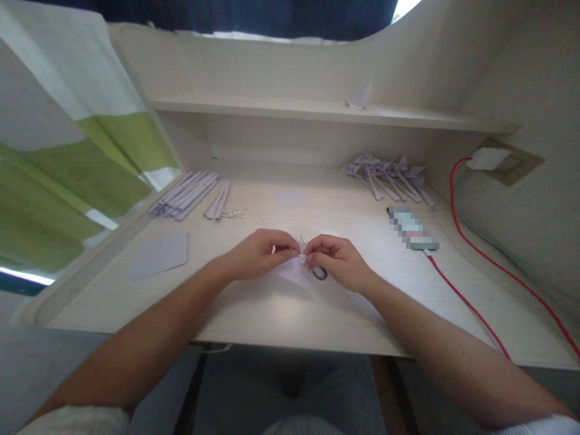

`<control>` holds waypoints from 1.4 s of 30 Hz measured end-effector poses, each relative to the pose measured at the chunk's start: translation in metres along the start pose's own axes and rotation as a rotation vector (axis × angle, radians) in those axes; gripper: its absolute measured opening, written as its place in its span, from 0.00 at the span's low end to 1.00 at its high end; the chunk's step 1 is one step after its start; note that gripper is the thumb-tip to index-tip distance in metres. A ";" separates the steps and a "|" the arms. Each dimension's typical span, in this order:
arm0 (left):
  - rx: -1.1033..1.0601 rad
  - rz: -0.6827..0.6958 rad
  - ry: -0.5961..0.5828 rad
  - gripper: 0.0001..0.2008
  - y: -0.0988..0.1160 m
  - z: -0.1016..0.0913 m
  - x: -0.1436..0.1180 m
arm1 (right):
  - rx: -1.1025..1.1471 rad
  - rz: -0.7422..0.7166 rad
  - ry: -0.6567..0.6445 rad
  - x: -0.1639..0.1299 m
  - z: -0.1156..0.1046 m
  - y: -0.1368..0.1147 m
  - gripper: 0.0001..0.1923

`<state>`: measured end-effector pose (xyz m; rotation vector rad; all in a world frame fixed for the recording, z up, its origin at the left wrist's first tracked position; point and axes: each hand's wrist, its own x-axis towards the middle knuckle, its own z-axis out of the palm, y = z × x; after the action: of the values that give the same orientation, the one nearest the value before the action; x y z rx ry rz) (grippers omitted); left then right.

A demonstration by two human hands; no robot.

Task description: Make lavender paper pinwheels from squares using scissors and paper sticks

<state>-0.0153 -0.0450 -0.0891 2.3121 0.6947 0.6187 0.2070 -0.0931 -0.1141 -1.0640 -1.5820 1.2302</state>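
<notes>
My left hand (260, 252) and my right hand (334, 258) meet at the middle of the pale desk (254, 314), fingertips together on a small folded piece of pale lilac paper (293, 269). Both pinch it at its top edge, where a thin light-coloured stick shows between the fingers. A small dark ring (319, 273) lies on the desk just under my right hand.
Folded lilac paper strips (188, 194) lie at the back left, finished folded pieces (388, 175) at the back right. A flat lilac sheet (159, 254) sits left, a smaller one (292, 197) behind. A phone (412, 228) on a red cable (471, 305) lies right. A shelf (317, 112) runs above.
</notes>
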 end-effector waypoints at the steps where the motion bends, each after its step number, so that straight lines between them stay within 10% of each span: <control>1: 0.000 0.003 0.004 0.10 0.000 0.000 0.000 | 0.001 -0.001 0.002 0.000 0.000 0.000 0.07; 42: -0.085 -0.052 0.078 0.11 -0.002 0.005 0.002 | -0.056 -0.091 0.108 -0.002 0.004 -0.003 0.07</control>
<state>-0.0115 -0.0450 -0.0936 2.1951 0.7475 0.7037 0.2037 -0.0968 -0.1124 -1.0645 -1.5720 1.0556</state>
